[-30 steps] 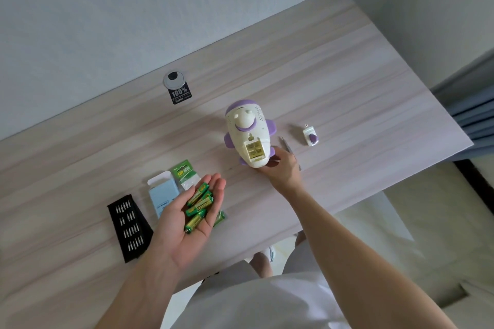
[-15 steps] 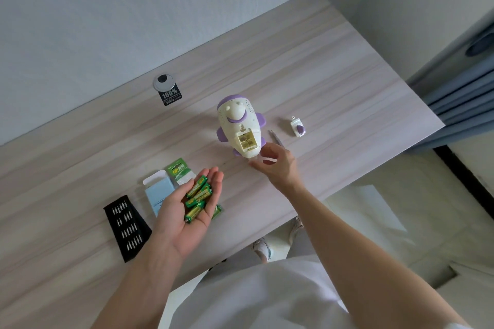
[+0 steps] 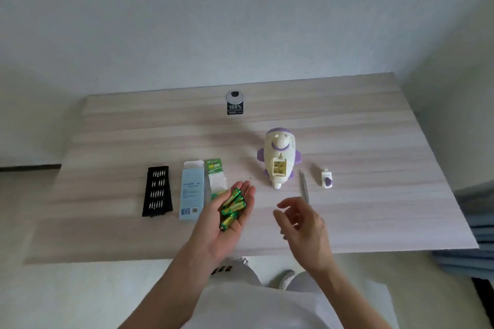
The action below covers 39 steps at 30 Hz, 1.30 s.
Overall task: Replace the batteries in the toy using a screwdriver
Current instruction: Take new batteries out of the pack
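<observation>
On the table (image 3: 374, 141) in the head view, you have one toy (image 3: 279, 157), lying flat with its open battery bay (image 3: 279, 168) facing up. Its long axis runs away from you: the purple head points at the wall and the narrow end points back toward you.

Your left hand (image 3: 227, 219) is held palm up, fingers nearly straight, cradling what I count as four green batteries (image 3: 233, 207), though they overlap. Your right hand (image 3: 304, 224) hangs over the near part of the table with fingers loosely curled, holding nothing.

Right of the toy lie one slim grey tool (image 3: 304, 187) and one small white-and-purple cover (image 3: 327, 179). To its left are one green battery pack (image 3: 216, 176), one pale blue box (image 3: 192, 189) and one black bit rack (image 3: 157, 191).

A second ago your right hand touched the toy's near end; now it has drawn back and is clear of it. Your left hand has kept the batteries in its palm.
</observation>
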### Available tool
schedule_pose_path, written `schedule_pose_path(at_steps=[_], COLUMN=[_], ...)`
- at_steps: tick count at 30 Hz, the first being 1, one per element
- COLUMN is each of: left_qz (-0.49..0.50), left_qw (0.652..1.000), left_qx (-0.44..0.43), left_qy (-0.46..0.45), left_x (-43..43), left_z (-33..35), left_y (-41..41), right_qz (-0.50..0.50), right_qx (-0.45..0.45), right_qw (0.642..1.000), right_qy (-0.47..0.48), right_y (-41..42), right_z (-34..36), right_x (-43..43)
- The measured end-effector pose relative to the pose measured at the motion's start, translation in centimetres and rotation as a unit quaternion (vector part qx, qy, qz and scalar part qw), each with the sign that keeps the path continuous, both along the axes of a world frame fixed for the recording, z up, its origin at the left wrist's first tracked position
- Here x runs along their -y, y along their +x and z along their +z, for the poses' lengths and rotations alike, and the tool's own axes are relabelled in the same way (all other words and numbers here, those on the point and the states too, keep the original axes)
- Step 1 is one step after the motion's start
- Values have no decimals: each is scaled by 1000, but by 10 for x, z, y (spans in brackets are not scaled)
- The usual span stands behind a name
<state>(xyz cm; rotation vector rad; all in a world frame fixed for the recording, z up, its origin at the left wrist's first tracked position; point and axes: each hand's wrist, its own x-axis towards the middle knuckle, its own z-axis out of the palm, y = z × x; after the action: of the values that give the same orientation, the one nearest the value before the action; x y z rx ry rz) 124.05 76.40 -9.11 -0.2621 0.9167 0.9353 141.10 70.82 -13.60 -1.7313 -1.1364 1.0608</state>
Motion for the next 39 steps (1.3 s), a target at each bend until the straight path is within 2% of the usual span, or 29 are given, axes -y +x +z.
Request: schedule_pose_path(at_steps=[3,8,19,24,32,39], left_qz=[53,128,202,167,73,26], left_qw=[998,990,974,976,984,990], left_qx=[-8,-30,-33,-87,-116,-111], left_qy=[21,58,100,111,115,81], left_x=[15,38,44,17,-37,-64], left_z=[5,17,19,18,0,-18], left_y=[7,4,-48,-94,-175,-206], right_qz=[79,130,147,133,71,40], right_qx=[-50,-80,18,23,6,21], right_qw=[995,987,983,984,983,980], right_qy=[-24,-52,-105,-116,-170,-194], right_y=[-20,-59,-133,-187,-273,-307], right_z=[29,51,60,57,56,45], right_x=[-6,-5,-12,-37,-86,-102])
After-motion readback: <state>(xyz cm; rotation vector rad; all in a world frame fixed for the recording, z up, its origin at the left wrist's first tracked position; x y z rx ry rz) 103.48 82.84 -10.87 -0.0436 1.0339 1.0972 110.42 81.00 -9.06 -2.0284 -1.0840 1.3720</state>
